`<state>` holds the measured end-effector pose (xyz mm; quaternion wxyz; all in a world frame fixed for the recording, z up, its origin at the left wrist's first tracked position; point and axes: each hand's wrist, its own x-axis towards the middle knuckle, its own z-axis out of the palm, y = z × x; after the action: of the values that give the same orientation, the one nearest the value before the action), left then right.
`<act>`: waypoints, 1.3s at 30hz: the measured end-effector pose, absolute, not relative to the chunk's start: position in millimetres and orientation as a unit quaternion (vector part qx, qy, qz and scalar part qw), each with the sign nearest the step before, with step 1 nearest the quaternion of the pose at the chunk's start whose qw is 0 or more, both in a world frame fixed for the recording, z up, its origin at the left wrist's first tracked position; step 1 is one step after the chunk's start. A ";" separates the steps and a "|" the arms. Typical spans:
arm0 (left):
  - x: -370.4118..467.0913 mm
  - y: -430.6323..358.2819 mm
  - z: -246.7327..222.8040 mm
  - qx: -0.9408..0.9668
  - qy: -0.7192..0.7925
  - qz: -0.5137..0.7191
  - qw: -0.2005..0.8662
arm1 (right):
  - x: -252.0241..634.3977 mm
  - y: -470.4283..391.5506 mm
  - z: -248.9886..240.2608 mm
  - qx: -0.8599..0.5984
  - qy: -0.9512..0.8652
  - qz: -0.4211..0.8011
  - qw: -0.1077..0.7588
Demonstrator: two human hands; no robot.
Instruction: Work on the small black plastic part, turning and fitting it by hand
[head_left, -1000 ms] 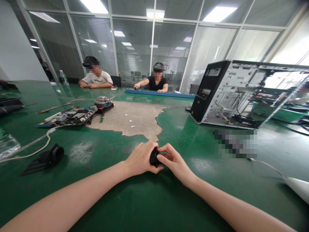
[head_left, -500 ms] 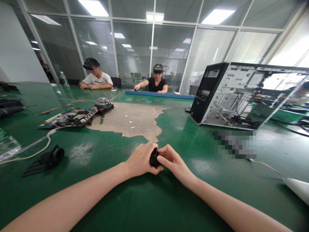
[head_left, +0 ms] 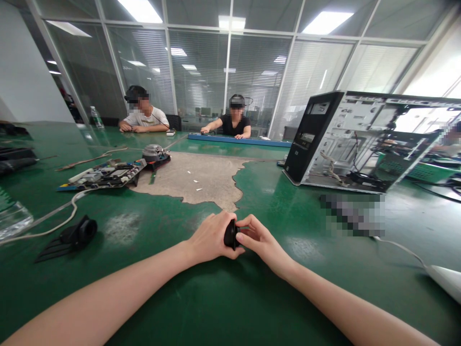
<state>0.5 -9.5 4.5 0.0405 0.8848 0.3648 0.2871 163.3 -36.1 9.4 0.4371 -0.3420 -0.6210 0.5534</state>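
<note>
A small black part [head_left: 230, 234], rounded and plastic-looking, is held between both hands just above the green table. My left hand [head_left: 212, 235] wraps round it from the left, thumb below and fingers over the far side. From the right, my right hand [head_left: 257, 236] pinches its edge between thumb and fingertips. What exactly the part is cannot be made out, since fingers cover much of it. Left of my left forearm lies another black plastic piece [head_left: 74, 235], with a round ring end and a flat slotted tail.
A circuit board [head_left: 108, 174] and a cooler fan [head_left: 154, 154] lie at the left. An opened computer case [head_left: 317, 139] stands at the right, with a white cabled device [head_left: 446, 278] nearer me. A clear bottle [head_left: 14, 216] is far left. Two people sit across the table.
Both hands keep their hold on the black part and have hardly moved. The whole view has shifted very slightly.
</note>
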 end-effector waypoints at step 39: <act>-13.7 -6.1 12.3 0.850 0.444 0.256 0.123 | 186.0 -18.0 5.5 -0.457 -0.584 0.453 0.494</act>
<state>-13.7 -6.1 12.3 0.1227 0.8498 0.4441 0.2562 186.0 -18.0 5.5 0.4944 -0.4573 -0.5841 0.4530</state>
